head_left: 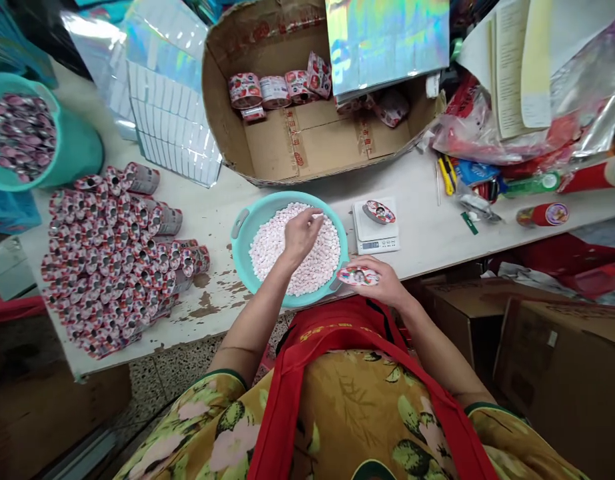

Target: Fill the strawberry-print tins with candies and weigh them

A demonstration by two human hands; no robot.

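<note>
Held by its side in the right hand (383, 283) at the right edge of the basin (240, 260), the printed container (358, 275) looks light, stiff and perhaps slick, best gripped around its walls, while the left hand (300, 235), fingers drawn narrow over the candies (317, 260), may or may not hold any.

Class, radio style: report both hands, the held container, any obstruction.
Left hand over white pellets in teal basin. Right hand grips printed container by basin's rim. No obstruction seen between hands.

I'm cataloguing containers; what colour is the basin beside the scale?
Turquoise; the basin shows best in the head view.
</note>
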